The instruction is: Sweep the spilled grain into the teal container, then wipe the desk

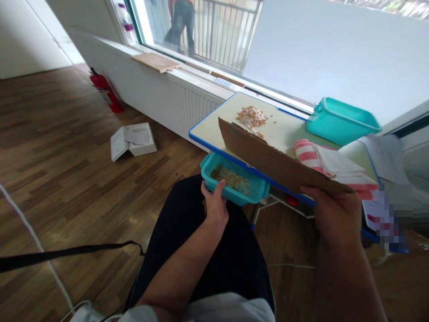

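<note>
Over my lap, my left hand (215,201) grips the near wall of a teal plastic container (231,195), thumb over the rim. Small yellow and brown kernels lie in its bottom. The container sits just below the near edge of a small table (209,123) with a blue rim. My right hand (337,212) is closed on the right end of a long brown cardboard strip (268,156), which stands tilted on edge across the tabletop. Beyond the strip lies a loose pile of orange-brown kernels (251,116) mixed with something whitish; the strip hides part of the table surface.
A second teal container (345,118) stands at the table's back right, near a red-and-white striped cloth (306,152). Window and radiator (191,100) run behind. An opened white box (144,141) and a fire extinguisher (107,94) are on the floor at left. A person (182,22) is outside.
</note>
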Demonstrator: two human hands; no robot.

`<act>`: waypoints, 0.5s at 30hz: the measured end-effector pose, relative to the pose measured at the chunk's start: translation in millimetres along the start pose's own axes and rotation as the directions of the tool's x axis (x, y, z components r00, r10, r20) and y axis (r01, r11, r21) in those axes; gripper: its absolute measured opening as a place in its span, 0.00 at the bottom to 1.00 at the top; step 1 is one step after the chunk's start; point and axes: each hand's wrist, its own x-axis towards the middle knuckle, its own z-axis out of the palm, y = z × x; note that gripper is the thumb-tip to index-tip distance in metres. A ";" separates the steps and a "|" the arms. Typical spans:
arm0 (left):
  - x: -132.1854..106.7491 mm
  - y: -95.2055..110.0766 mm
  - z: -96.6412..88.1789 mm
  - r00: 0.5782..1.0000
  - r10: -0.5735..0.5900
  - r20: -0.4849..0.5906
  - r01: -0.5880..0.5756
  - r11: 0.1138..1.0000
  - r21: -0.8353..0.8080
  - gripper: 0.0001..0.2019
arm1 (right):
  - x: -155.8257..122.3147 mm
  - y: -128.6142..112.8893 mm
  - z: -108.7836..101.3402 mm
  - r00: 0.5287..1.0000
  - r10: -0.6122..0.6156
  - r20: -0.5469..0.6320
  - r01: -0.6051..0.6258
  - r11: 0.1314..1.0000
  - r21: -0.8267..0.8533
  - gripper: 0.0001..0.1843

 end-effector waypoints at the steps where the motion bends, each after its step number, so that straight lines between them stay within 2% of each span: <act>1: -0.1 0.0 0.0 1.000 0.002 0.002 -0.002 1.000 -0.003 0.40 | 0.0 1.9 -0.6 1.000 -0.017 0.001 0.017 1.000 0.014 0.12; 6: -0.6 -0.1 -0.5 1.000 0.015 0.025 -0.015 1.000 -0.007 0.40 | -0.8 3.0 0.2 0.989 -0.141 -0.045 0.144 0.987 0.066 0.09; 15: 1.3 -1.7 -2.7 0.999 0.011 0.036 -0.011 1.000 0.000 0.40 | 1.6 12.1 -3.1 0.985 -0.163 -0.061 0.163 0.987 -0.009 0.08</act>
